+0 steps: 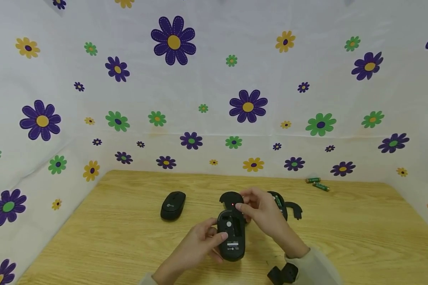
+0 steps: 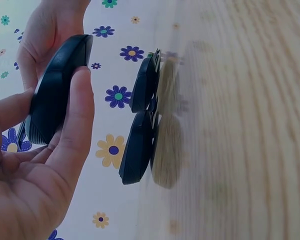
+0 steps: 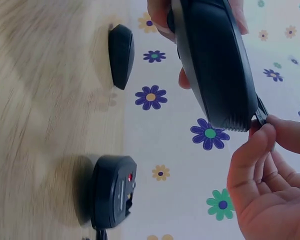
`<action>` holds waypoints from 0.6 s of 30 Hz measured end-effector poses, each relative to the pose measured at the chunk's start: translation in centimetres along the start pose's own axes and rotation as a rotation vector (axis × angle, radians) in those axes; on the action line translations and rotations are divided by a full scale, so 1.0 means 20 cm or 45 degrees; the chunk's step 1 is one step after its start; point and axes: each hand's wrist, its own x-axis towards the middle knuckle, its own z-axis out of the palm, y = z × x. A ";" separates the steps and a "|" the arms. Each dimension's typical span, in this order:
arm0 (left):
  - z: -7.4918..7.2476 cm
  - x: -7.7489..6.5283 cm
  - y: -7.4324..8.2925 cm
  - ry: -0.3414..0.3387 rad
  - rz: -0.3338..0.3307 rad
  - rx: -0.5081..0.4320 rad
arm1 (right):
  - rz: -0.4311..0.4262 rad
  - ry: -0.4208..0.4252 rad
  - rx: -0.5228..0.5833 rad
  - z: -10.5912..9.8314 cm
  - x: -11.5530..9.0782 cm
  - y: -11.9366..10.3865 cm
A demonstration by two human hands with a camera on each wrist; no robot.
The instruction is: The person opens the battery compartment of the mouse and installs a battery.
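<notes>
My left hand [image 1: 203, 239] holds a black computer mouse [image 1: 232, 251] above the table, underside up, with its battery slot uncovered. The thumb lies along the label side. My right hand [image 1: 262, 208] is at the far end of that mouse. In the right wrist view its thumb and fingertips pinch a thin black cover [image 3: 261, 111] close beside the mouse's ribbed end. Another overturned mouse [image 3: 112, 192], showing a red light, lies on the table behind the held one; the hands and held mouse partly hide it in the head view.
An upright black mouse [image 1: 172, 206] rests to the left. Behind my right hand lies an overturned mouse [image 1: 278, 204] with a green battery inside, beside a curved black cover [image 1: 295, 209]. Two green batteries [image 1: 317, 185] lie near the back edge of the wooden table [image 1: 342, 233], before a flowered cloth.
</notes>
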 end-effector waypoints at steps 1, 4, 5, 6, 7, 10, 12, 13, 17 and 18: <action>-0.01 0.00 0.00 -0.001 0.011 -0.005 | 0.013 0.001 0.028 0.01 0.01 0.00; -0.02 -0.01 0.00 0.009 0.032 -0.006 | 0.062 0.022 0.103 0.03 0.03 0.00; -0.03 -0.01 0.00 0.012 0.032 -0.004 | 0.078 0.036 0.125 0.03 0.04 0.00; -0.03 -0.01 0.01 0.013 0.031 -0.002 | 0.092 0.052 0.146 0.04 0.05 0.00; -0.03 -0.01 0.01 0.013 0.024 0.000 | 0.108 0.064 0.169 0.04 0.05 0.00; -0.03 -0.01 0.01 0.011 0.007 0.009 | 0.143 0.073 0.225 0.04 0.08 0.00; -0.04 -0.01 0.01 0.012 0.000 0.016 | 0.165 0.061 0.245 0.04 0.10 0.01; -0.04 -0.01 0.00 0.013 0.000 0.017 | 0.180 0.055 0.253 0.04 0.11 0.01; -0.04 0.00 0.00 -0.002 -0.002 0.011 | 0.239 0.070 0.259 0.04 0.15 0.04; -0.05 0.00 0.00 -0.011 -0.006 0.009 | 0.255 0.079 0.259 0.04 0.16 0.05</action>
